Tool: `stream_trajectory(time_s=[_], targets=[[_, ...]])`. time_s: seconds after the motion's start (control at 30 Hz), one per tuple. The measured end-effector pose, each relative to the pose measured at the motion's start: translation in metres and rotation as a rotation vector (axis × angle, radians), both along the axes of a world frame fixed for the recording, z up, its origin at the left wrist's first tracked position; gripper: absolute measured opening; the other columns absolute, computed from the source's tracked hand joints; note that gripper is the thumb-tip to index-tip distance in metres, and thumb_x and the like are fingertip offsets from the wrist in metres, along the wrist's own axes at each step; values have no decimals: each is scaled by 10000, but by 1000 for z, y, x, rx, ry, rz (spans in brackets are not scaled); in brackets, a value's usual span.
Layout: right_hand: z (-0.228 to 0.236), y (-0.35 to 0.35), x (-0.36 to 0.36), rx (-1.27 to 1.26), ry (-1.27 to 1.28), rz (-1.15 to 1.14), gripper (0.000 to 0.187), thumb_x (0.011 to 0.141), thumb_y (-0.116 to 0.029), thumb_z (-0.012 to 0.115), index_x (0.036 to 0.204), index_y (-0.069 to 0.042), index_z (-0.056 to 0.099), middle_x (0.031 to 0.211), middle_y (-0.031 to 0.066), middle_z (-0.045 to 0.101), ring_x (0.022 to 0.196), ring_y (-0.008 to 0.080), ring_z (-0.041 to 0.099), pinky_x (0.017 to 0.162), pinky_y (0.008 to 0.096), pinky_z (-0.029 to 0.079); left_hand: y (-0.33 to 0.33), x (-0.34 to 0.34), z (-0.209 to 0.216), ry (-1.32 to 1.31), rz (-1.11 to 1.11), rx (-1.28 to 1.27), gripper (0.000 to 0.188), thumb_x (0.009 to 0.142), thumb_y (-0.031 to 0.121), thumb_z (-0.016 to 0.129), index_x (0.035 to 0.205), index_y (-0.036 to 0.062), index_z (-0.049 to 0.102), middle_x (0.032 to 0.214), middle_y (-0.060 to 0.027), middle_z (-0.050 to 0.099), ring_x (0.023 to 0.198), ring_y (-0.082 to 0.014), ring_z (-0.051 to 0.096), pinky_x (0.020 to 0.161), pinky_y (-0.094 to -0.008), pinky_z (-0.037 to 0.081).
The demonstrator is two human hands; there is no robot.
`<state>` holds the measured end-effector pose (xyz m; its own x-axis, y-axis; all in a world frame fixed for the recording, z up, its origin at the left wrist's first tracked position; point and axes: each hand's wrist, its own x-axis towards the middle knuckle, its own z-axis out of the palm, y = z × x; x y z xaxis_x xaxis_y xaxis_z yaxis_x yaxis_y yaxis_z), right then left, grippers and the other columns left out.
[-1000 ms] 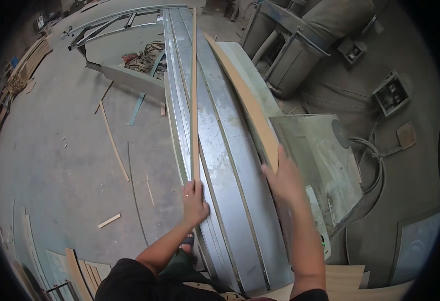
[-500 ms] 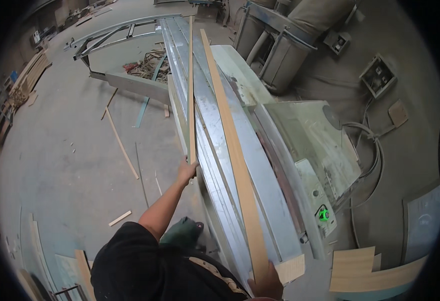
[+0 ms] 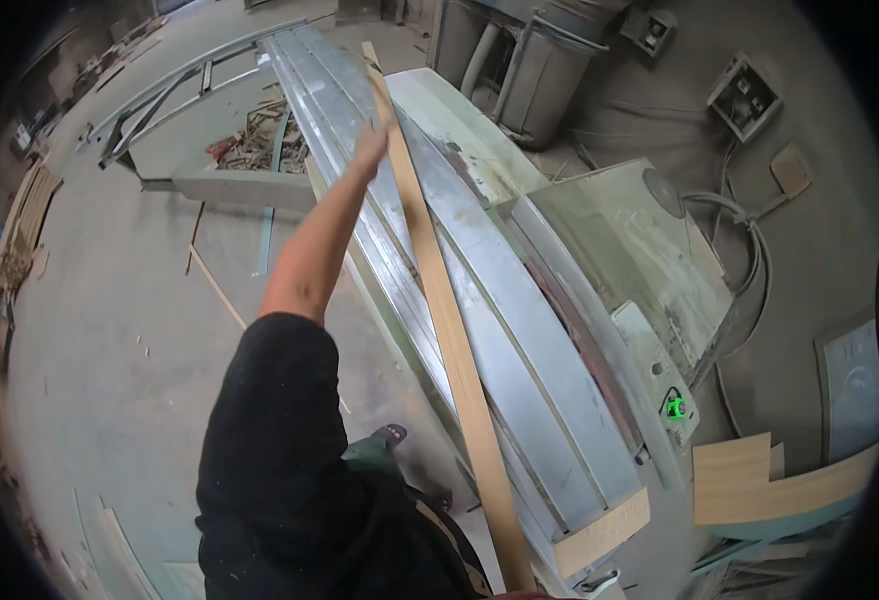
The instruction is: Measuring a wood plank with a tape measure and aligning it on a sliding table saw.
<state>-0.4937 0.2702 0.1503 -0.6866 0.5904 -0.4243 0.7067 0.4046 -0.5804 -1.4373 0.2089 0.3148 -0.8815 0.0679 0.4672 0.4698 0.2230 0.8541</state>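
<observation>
A long, narrow wooden strip point(image 3: 446, 320) lies lengthwise along the metal saw table point(image 3: 519, 330), running from the lower edge of the view to the table's far part. My left arm is stretched far forward. At its end, my left hand point(image 3: 370, 150) is at the strip's left edge near the far end, fingers extended and apart; whether they press on the wood is hard to see. The strip's near end runs out at the bottom of the view, and my right hand is out of sight there.
A short wooden piece point(image 3: 602, 532) lies across the table's near end. A green tape measure point(image 3: 675, 407) rests on the machine's side panel. Offcuts fill a bin area point(image 3: 259, 140) at far left. Cut panels point(image 3: 749, 480) stand low at right. Thin strips lie on the floor point(image 3: 149, 300).
My left hand has let go of a narrower strip, which no longer shows separately, and has reached forward to the wider strip. My right hand has left the view; the view has shifted.
</observation>
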Motion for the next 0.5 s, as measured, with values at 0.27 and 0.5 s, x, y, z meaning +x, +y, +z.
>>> stream_trajectory(time_s=[0.27,0.5], targets=[[32,-67,-22,102,3,-149,646,851,-77,690,1475,-119,528,1248,213,663,1149,419,636,995,487,518,47,31,-187,-919,-316,308,721,952,490,657,1463,8,498,1320,-211,612,1085,-275,653,887,-411,535],[-22,-115,18,187,-207,-247,614,904,-203,722,1485,-154,531,1263,227,655,1164,401,643,977,483,529,55,55,-170,-983,-473,491,584,939,447,713,1340,41,593,1229,-138,691,1086,-322,677,973,-448,546]])
